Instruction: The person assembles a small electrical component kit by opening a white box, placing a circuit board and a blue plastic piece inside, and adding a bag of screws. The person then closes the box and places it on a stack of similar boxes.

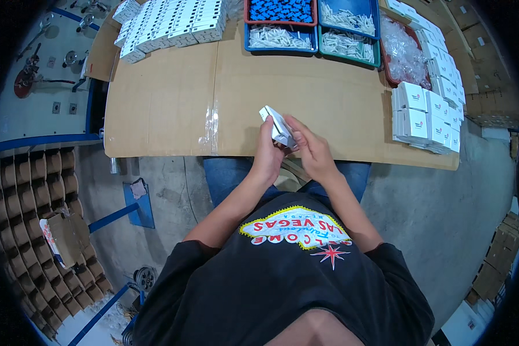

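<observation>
A small white carton is held up in front of me, over the near edge of the table, tilted. My left hand is closed around its left side, thumb lying along it. From the right, my right hand presses its fingers against the carton's near end. Part of the carton is hidden by the fingers, and I cannot tell whether its flap is tucked in.
The table is covered with cardboard. White cartons stand in rows at the far left; more stacked cartons sit at the right. Beyond are a tray of blue pieces, a tray of white pieces and clear bags.
</observation>
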{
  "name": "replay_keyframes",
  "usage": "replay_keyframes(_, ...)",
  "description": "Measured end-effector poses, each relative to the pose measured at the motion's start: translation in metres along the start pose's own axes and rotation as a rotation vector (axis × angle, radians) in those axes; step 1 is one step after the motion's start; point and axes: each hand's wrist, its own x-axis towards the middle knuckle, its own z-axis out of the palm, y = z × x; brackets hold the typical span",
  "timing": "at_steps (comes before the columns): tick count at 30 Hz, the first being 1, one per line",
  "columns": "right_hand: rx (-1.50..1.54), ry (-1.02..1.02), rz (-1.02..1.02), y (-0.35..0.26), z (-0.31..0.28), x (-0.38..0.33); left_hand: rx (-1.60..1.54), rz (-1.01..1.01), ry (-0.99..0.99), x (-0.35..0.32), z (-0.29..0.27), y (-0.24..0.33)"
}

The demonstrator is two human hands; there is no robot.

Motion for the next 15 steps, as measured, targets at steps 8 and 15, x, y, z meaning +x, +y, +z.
replay_keyframes(8,0.088,0.164,0.070,0.013,-0.028,0.004,0.035,-0.136,-0.044,-0.009,-0.002,0.026)
replay_keyframes(15,0.240,0.103,0.238,-0.002,-0.037,0.004,0.241,0.315,-0.179,-0.021,0.009,0.034)
